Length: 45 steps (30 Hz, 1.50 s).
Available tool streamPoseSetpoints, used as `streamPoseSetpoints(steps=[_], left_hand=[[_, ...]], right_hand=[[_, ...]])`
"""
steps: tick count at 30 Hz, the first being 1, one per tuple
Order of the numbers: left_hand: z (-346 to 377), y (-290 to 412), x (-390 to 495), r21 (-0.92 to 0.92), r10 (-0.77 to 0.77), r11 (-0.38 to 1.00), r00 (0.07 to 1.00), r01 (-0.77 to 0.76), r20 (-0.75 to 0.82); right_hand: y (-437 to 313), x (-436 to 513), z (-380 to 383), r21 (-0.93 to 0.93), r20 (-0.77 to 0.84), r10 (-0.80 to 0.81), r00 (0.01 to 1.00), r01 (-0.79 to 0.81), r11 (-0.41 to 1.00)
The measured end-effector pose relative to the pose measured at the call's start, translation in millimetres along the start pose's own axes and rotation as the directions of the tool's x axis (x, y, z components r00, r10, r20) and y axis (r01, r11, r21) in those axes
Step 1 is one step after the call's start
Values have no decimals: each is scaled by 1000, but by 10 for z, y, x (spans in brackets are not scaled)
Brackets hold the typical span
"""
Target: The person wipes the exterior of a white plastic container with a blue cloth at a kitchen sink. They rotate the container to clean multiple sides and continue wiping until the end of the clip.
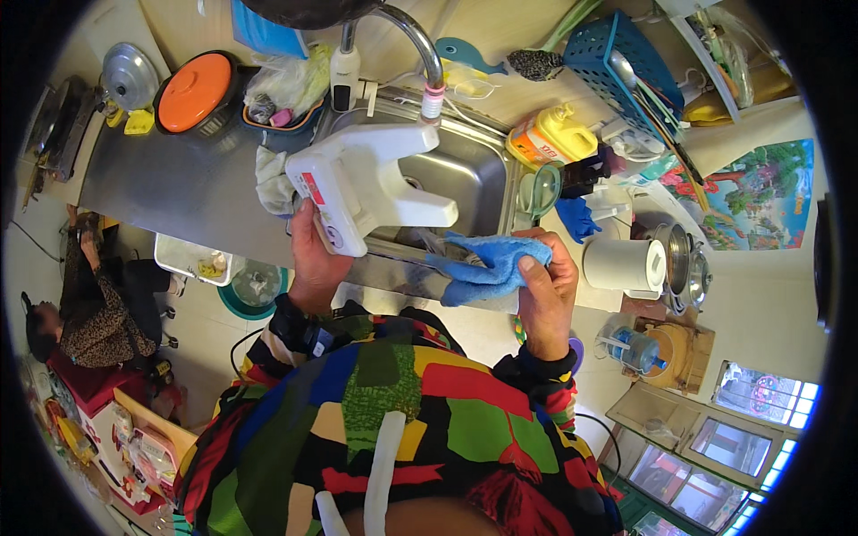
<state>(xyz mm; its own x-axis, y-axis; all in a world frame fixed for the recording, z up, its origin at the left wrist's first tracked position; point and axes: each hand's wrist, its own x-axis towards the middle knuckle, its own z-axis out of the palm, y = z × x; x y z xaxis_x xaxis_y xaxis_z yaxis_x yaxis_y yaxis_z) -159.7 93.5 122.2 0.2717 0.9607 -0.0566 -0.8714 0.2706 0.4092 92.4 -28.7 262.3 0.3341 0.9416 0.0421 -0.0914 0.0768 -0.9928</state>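
Note:
My left hand (318, 258) grips the edge of a small white plastic stool (335, 194), which is tipped on its side with legs pointing right over the stainless steel sink (462, 177). A red label is on its seat. In my right hand (549, 288) is a bunched blue cloth (493, 264), pinched between thumb and fingers at the sink's front edge, just right of the stool's lower leg. A pale crumpled cloth (271, 181) lies on the counter behind my left hand. The curved metal faucet (422, 47) rises behind the stool.
A yellow detergent jug (553, 137), a green-rimmed glass bowl (544, 191) and a white lidded container (623, 264) stand right of the sink. At left on the steel counter (181, 181) is an orange-lidded pot (194, 90). A white tray (194, 258) is below; a person (114, 301) sits farther left.

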Motion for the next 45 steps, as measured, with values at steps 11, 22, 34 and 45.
streamPoseSetpoints(steps=[11,22,34,45], left_hand=[[447,-66,-39,137,146,980,989,-143,-18],[250,-120,-198,879,284,182,880,-440,382],[149,-137,-343,339,-65,941,976,-11,210],[72,-176,-256,-295,-57,922,843,250,535]], right_hand=[[137,69,598,-436,170,-344,924,383,814],[197,12,778,-58,166,7,986,3,998],[99,-80,668,-495,451,111,885,145,857],[-69,-131,763,-674,439,152,885,213,707]])
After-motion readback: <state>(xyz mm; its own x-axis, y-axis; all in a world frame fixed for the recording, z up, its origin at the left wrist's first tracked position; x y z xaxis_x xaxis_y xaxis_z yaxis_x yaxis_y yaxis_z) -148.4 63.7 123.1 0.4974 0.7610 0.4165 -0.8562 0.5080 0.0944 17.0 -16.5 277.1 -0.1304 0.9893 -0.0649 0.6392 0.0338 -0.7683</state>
